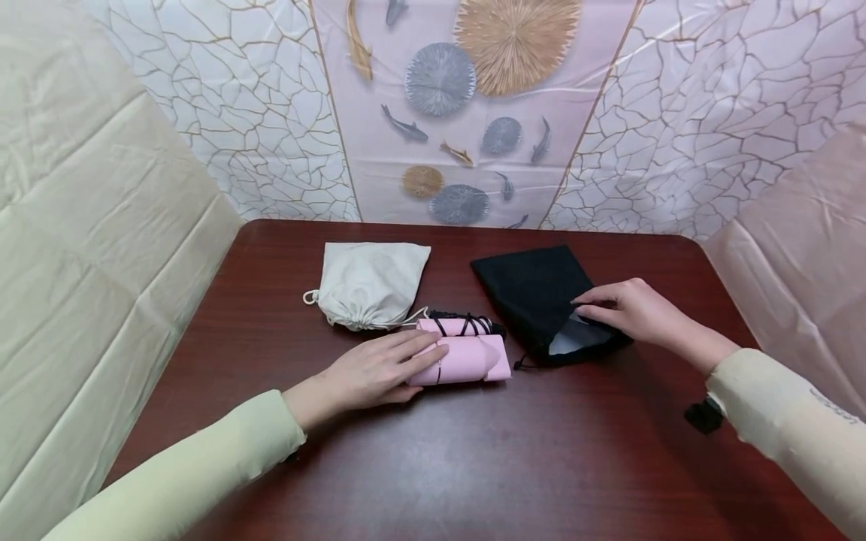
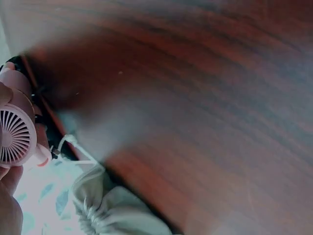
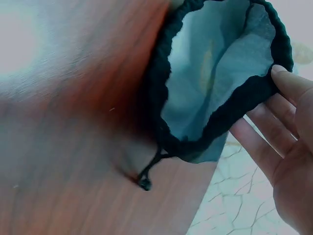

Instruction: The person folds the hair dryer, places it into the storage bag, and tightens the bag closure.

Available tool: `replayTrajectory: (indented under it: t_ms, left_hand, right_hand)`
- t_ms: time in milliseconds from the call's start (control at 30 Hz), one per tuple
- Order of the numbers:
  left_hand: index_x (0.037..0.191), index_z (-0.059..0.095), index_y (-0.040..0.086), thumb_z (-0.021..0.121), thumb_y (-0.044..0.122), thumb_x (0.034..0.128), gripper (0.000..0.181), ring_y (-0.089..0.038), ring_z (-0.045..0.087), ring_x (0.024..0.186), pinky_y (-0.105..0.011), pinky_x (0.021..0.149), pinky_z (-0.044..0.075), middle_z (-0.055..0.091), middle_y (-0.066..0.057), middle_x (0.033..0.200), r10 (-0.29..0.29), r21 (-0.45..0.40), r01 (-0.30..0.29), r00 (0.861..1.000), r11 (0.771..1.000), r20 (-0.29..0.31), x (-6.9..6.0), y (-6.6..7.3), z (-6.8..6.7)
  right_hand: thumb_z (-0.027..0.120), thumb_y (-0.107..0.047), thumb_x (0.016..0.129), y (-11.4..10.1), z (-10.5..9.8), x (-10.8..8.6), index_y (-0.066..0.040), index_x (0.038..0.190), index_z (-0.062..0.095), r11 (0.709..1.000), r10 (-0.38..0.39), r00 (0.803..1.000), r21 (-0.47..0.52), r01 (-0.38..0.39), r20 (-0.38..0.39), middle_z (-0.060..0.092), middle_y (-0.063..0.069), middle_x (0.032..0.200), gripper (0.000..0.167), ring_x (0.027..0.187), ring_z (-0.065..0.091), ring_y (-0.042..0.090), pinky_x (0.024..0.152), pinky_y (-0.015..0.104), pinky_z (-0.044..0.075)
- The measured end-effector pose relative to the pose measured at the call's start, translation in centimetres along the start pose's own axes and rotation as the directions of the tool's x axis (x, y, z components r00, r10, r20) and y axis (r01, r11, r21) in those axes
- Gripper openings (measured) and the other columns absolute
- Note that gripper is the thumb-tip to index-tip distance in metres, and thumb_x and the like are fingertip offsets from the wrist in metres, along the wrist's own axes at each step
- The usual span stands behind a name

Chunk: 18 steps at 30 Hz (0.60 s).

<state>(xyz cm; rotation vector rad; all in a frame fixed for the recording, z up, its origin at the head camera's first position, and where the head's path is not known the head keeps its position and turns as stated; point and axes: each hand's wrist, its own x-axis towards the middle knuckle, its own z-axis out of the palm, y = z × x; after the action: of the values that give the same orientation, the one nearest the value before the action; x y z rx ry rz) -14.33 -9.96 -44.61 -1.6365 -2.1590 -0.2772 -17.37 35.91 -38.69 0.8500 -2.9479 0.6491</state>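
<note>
A pink folding hair dryer (image 1: pixel 470 359) lies on the table, its black cord wound about the folded handle. My left hand (image 1: pixel 372 368) grips its near end, fingers over the top and thumb at the front. The left wrist view shows the dryer's round slotted vent (image 2: pixel 14 139). To the right lies a black drawstring bag (image 1: pixel 531 289), its mouth towards me. My right hand (image 1: pixel 632 309) pinches the rim and holds the mouth open. A pale grey lining (image 3: pixel 195 73) shows inside in the right wrist view; the bag's bottom is out of that view.
Behind the dryer, to the left, lies a cream drawstring bag (image 1: pixel 372 282) with its neck gathered. The dark red-brown table (image 1: pixel 433 466) ends at a patterned backdrop (image 1: pixel 440 150). Cloth walls stand on both sides. The black bag's cord end (image 3: pixel 145 183) hangs over the table.
</note>
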Motion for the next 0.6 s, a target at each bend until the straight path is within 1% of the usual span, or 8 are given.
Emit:
replayTrajectory:
  t_ms: [67, 100, 233, 333, 467, 500, 600]
  left_hand:
    - [0.149, 0.058, 0.000, 0.087, 0.028, 0.0874, 0.073, -0.032, 0.063, 0.134, -0.043, 0.115, 0.049, 0.065, -0.019, 0.143, -0.014, 0.013, 0.014, 1.000, 1.000, -0.013, -0.2, 0.2, -0.8]
    - [0.149, 0.059, 0.000, 0.088, 0.028, 0.0871, 0.073, -0.032, 0.063, 0.134, -0.043, 0.115, 0.049, 0.065, -0.019, 0.143, -0.024, 0.014, 0.024, 1.000, 1.000, -0.017, -0.3, 0.2, -1.2]
    - [0.149, 0.058, 0.000, 0.089, 0.028, 0.0864, 0.076, -0.031, 0.063, 0.134, -0.043, 0.115, 0.049, 0.065, -0.019, 0.144, -0.051, 0.034, 0.052, 0.999, 0.998, -0.018, -1.1, 0.6, -2.6]
    - [0.150, 0.057, -0.001, 0.088, 0.028, 0.0864, 0.076, -0.030, 0.062, 0.136, -0.043, 0.116, 0.048, 0.064, -0.019, 0.145, -0.053, 0.052, 0.054, 0.998, 0.997, -0.020, -1.8, 1.0, -3.4]
    - [0.149, 0.058, -0.002, 0.090, 0.027, 0.0843, 0.078, -0.029, 0.062, 0.136, -0.042, 0.115, 0.049, 0.064, -0.020, 0.145, -0.039, 0.079, 0.043, 0.998, 0.996, -0.049, -2.3, 1.4, -4.3]
    - [0.148, 0.058, -0.003, 0.091, 0.027, 0.0833, 0.078, -0.029, 0.063, 0.135, -0.042, 0.115, 0.049, 0.064, -0.020, 0.144, -0.034, 0.085, 0.039, 0.998, 0.996, -0.062, -2.4, 1.6, -4.5]
    - [0.147, 0.059, -0.003, 0.092, 0.028, 0.0817, 0.079, -0.029, 0.064, 0.133, -0.041, 0.113, 0.051, 0.064, -0.020, 0.144, -0.019, 0.103, 0.028, 0.996, 0.994, -0.085, -2.6, 2.0, -5.0]
  right_hand:
    - [0.077, -0.012, 0.098, -0.5, 0.0, 0.8, -0.009, 0.117, 0.083, 1.000, -0.004, 1.000, 0.005, 0.004, 0.015, 0.081, 0.002, 0.107, 0.020, 0.091, 0.075, 0.012, 0.074, 0.030, 0.059]
    - [0.077, -0.011, 0.098, -0.7, 0.0, 1.2, -0.009, 0.117, 0.082, 1.000, -0.008, 1.000, 0.011, 0.008, 0.022, 0.081, 0.003, 0.107, 0.020, 0.089, 0.075, 0.012, 0.073, 0.030, 0.059]
    - [0.077, -0.011, 0.098, -2.0, 0.2, 2.9, -0.009, 0.115, 0.083, 0.998, -0.025, 0.999, 0.050, 0.023, 0.044, 0.081, 0.002, 0.101, 0.017, 0.068, 0.070, 0.009, 0.066, 0.028, 0.058]
    - [0.076, -0.013, 0.100, -2.9, 0.6, 4.3, -0.008, 0.113, 0.083, 0.995, -0.051, 0.996, 0.090, 0.045, 0.073, 0.081, 0.002, 0.099, 0.016, 0.058, 0.065, 0.006, 0.060, 0.027, 0.056]
    - [0.074, -0.016, 0.102, -4.1, 1.0, 6.1, -0.008, 0.112, 0.083, 0.991, -0.088, 0.991, 0.113, 0.076, 0.104, 0.081, 0.002, 0.101, 0.015, 0.059, 0.067, 0.004, 0.061, 0.026, 0.058]
    - [0.074, -0.016, 0.102, -4.4, 1.1, 6.5, -0.009, 0.111, 0.083, 0.990, -0.094, 0.989, 0.115, 0.081, 0.110, 0.081, 0.001, 0.099, 0.015, 0.059, 0.067, 0.005, 0.061, 0.026, 0.058]
    - [0.073, -0.017, 0.103, -5.2, 1.5, 7.8, -0.013, 0.106, 0.084, 0.989, -0.095, 0.987, 0.126, 0.078, 0.132, 0.077, -0.003, 0.088, 0.012, 0.058, 0.067, 0.006, 0.062, 0.027, 0.058]
